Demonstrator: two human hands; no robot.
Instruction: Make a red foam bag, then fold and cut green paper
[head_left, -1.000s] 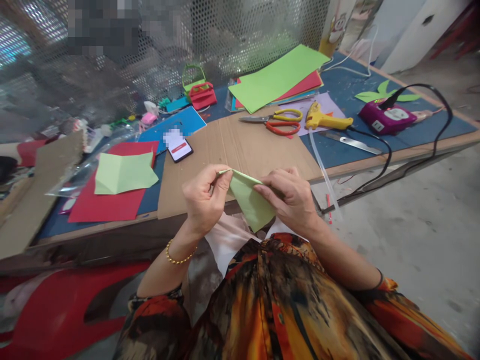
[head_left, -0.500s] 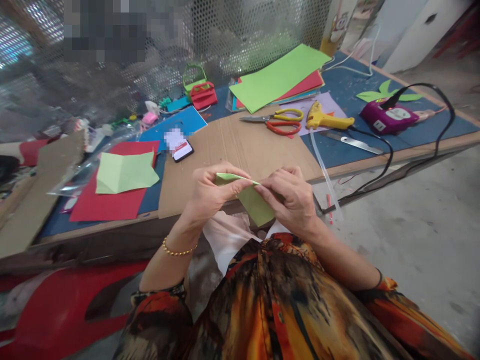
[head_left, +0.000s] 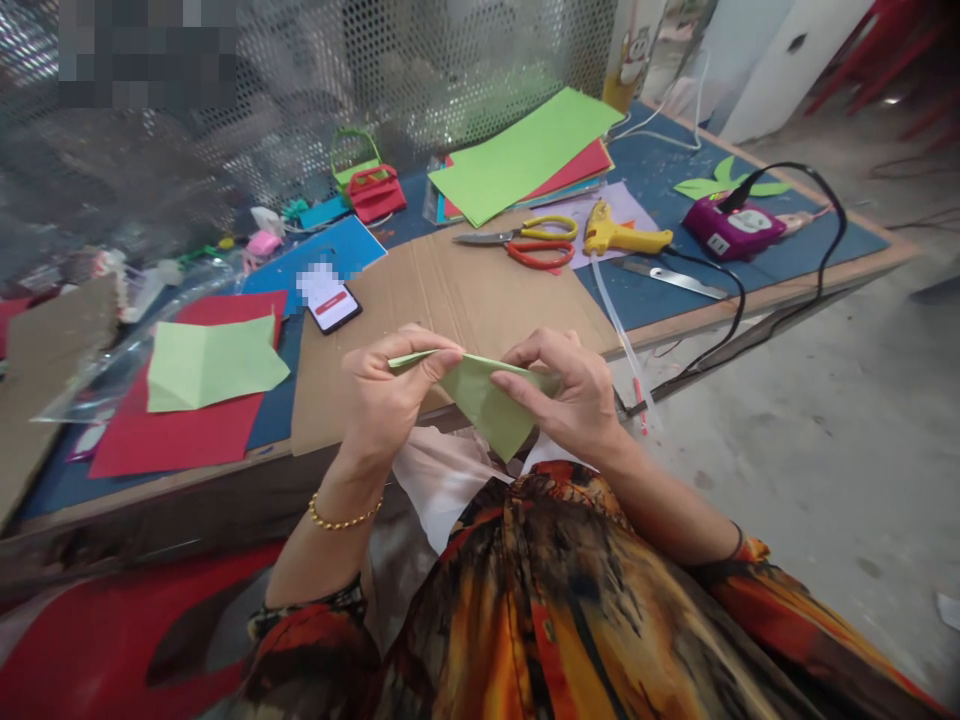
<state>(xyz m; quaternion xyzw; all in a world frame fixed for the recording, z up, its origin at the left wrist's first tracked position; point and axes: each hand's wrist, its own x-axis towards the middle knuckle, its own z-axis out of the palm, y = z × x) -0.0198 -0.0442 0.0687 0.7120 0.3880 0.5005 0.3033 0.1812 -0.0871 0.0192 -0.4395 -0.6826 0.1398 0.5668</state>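
Note:
A folded piece of light green paper (head_left: 491, 405) hangs between my hands, just in front of the table edge, with one corner pointing down. My left hand (head_left: 394, 385) pinches its upper edge between thumb and fingers. On the other side, my right hand (head_left: 566, 385) grips the same edge, thumb on the near face and fingers behind. Part of the paper is hidden by the right fingers. Beyond my hands lies a sheet of brown cardboard (head_left: 427, 290). A creased light green paper piece (head_left: 214, 362) rests on red paper (head_left: 180, 435) to the left.
On the cardboard are scissors (head_left: 525, 240) and a phone (head_left: 330, 300). A yellow glue gun (head_left: 622, 235), a metal blade (head_left: 675, 280) and a purple power box (head_left: 731, 228) with a black cable are at right. Green sheets (head_left: 532, 150) and a small red paper bag (head_left: 377, 193) stand behind.
My right hand has slid away from my left along the paper's top edge, so more of that edge shows between them. The view has shifted somewhat to the right.

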